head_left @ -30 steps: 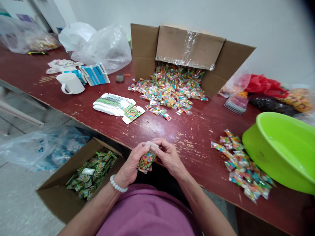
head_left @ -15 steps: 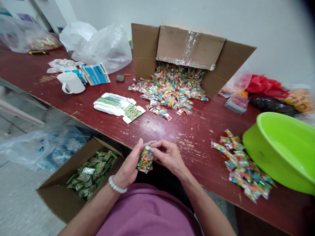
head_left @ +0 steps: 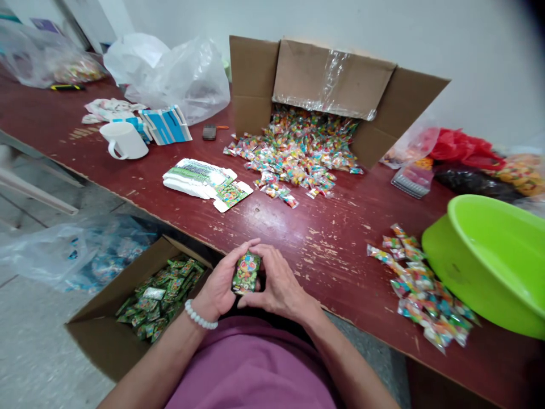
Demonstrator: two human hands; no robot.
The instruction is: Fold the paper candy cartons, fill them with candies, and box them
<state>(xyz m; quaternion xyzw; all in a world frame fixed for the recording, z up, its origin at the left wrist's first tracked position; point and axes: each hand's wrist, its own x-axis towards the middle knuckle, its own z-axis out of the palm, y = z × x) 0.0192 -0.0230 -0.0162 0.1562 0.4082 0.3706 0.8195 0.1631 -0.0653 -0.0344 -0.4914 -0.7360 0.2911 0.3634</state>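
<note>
My left hand (head_left: 222, 279), with a beaded bracelet at the wrist, holds a small green printed box (head_left: 246, 274) at the table's front edge. On the box's right side, my right hand (head_left: 276, 279) grips it too, fingers at its top and thumb near its bottom. The box looks closed at the top. Behind it lie a stack of flat green and white cartons (head_left: 193, 177) and a large heap of wrapped candies (head_left: 293, 156) spilling from a cardboard box (head_left: 332, 79). Lower left, an open carton (head_left: 96, 335) holds several filled green boxes (head_left: 164, 295).
At the right stand a green basin (head_left: 481, 272) and a smaller candy pile (head_left: 419, 289). A white mug (head_left: 128, 142) and plastic bags (head_left: 183, 79) are at the back left. A red bag (head_left: 464, 149) lies at the back right.
My right hand has moved from pinching the box's top flap to wrapping round its right side. The white flap at the top no longer shows.
</note>
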